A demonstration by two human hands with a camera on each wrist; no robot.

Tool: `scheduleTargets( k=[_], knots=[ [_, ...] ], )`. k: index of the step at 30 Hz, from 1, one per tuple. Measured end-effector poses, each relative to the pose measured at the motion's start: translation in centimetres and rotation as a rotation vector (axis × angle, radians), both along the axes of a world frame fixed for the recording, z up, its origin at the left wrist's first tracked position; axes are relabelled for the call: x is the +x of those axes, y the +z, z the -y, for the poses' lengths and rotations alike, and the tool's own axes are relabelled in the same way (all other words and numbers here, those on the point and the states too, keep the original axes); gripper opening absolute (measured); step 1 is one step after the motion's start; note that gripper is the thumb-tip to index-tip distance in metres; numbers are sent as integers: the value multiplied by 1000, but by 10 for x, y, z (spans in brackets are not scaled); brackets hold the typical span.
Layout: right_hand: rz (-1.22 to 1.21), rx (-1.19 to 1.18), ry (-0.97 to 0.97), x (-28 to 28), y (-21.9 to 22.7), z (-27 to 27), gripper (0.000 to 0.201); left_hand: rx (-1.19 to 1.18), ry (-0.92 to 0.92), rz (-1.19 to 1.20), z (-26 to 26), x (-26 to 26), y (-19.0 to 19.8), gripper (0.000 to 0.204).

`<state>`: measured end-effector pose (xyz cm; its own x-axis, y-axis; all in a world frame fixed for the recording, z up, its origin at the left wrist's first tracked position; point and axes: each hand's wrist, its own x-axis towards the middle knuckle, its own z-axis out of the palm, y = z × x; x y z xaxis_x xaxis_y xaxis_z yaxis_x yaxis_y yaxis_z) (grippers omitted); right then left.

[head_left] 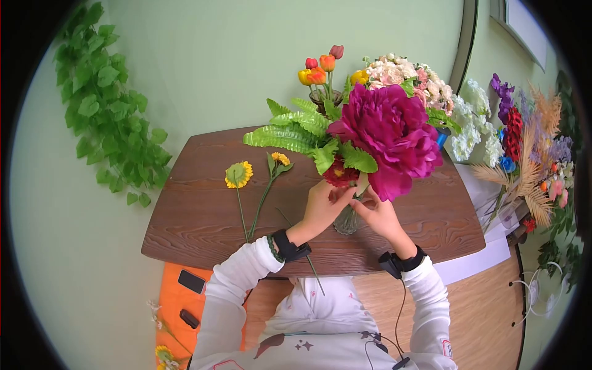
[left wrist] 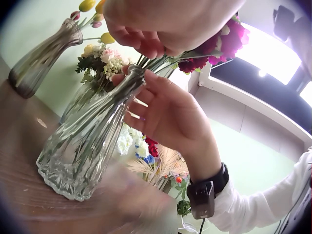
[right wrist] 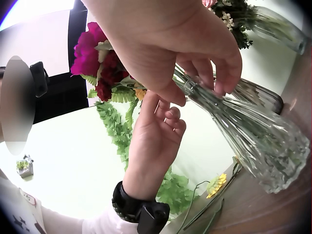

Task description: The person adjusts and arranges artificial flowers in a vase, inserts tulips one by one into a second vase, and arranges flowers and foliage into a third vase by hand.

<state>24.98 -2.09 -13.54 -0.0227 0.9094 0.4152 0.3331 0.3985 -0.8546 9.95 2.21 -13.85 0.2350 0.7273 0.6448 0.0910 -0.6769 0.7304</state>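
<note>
A clear ribbed glass vase (left wrist: 87, 141) stands on the brown table, its lower part full of green stems. From its mouth rise a big magenta peony (head_left: 391, 132), a dark red flower (head_left: 339, 174) and green fern leaves (head_left: 290, 132). My right hand (right wrist: 170, 44) grips the vase's neck between thumb and fingers. Just above the rim, my left hand (head_left: 324, 206) pinches the flower stems with curled fingers; in the right wrist view that left hand (right wrist: 153, 131) shows palm side. Two yellow sunflowers lie left of the hands, one sunflower (head_left: 239, 175) with its head turned over.
Behind the bouquet, a darker vase (left wrist: 46, 58) holds tulips, and pale roses (head_left: 394, 71) stand beside it. A loose green stem (head_left: 314, 274) overhangs the table's (head_left: 425, 228) front edge. More artificial flowers (head_left: 518, 135) crowd the right side. A phone (head_left: 192, 281) lies on orange cloth below left.
</note>
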Motion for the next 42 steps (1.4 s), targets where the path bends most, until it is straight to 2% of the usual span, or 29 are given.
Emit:
scheduleTargets(
  k=[4, 6, 8, 10, 12, 18, 22, 25, 27, 28, 30, 31, 33, 37, 40, 42],
  knots=[
    [15, -23, -21, 1, -1, 0, 25, -9, -25, 91, -3, 2, 5, 13],
    [52, -40, 33, 3, -2, -1, 30, 53, 24, 83, 3, 0, 11, 13],
    [54, -3, 19, 2, -2, 0, 30, 60, 7, 142, 0, 0, 2, 11],
    [56, 34, 5, 1, -1, 1, 30, 46, -5, 132, 0, -2, 2, 9],
    [35, -109, 3, 2, 0, 2, 29, -40, -17, 173, -2, -1, -3, 9],
    [-3, -44, -36, 0, -1, 2, 24, -138, -84, 195, -7, 3, -11, 10],
    [-7, -97, -24, 1, 0, 2, 24, -137, -93, 197, -6, 2, -10, 10],
    [-28, 11, -16, 1, -5, 1, 24, -115, -83, 189, -4, 2, -3, 11],
    [-83, 6, -29, 0, -5, 3, 24, -153, -46, 11, 0, -2, 4, 20],
    [-80, 7, -27, -1, -6, 3, 24, -152, -44, 14, 0, 0, 4, 20],
    [-249, 251, -177, -5, -8, 3, 22, -55, -69, 194, 0, 4, 2, 31],
    [-246, 250, -174, -7, -4, 6, 22, -57, -66, 197, -1, 3, 3, 31],
    [-226, 367, -276, -10, 11, 18, 21, -101, -190, 182, -7, 3, 7, 40],
    [-43, 407, -262, -15, 28, 26, 21, 63, -183, 100, -10, 4, 17, 38],
    [-20, 399, -262, -17, 31, 24, 19, -29, -230, 159, -8, 6, 22, 31],
    [-6, 307, -293, -17, 29, 23, 15, -166, -272, 250, -7, 5, 25, 23]
  ],
)
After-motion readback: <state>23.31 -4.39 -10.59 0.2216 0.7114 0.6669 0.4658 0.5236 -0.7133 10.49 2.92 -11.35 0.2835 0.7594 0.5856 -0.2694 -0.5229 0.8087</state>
